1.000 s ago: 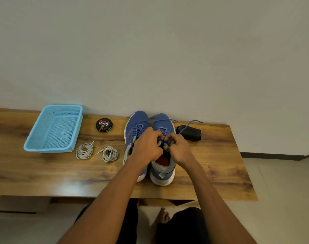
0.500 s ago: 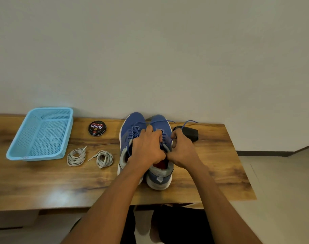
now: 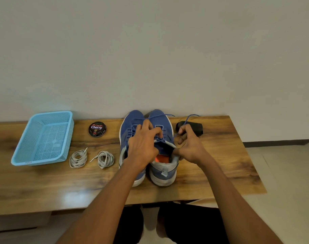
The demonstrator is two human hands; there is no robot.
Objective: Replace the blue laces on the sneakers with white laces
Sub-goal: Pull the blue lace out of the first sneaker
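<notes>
Two sneakers sit side by side near the middle of the wooden table point(image 3: 220, 173), heels toward the person, and the right sneaker point(image 3: 163, 166) is the one being unlaced. The left hand point(image 3: 143, 147) has its fingers curled onto the blue lace point(image 3: 182, 125) crossings at the tongue, looks like pinching a strand. The right hand point(image 3: 188, 147) pinches a loose end and draws it out sideways. My take: work one eyelet at a time from the top, pin the tongue with the left, pull straight along the eyelet so the tip doesn't snag. The left sneaker point(image 3: 130, 124) is fully laced. Two white lace bundles point(image 3: 78, 158) wait left of the shoes. Further back: polish tin point(image 3: 97, 129), blue basket point(image 3: 42, 138), a black object point(image 3: 196, 126).
</notes>
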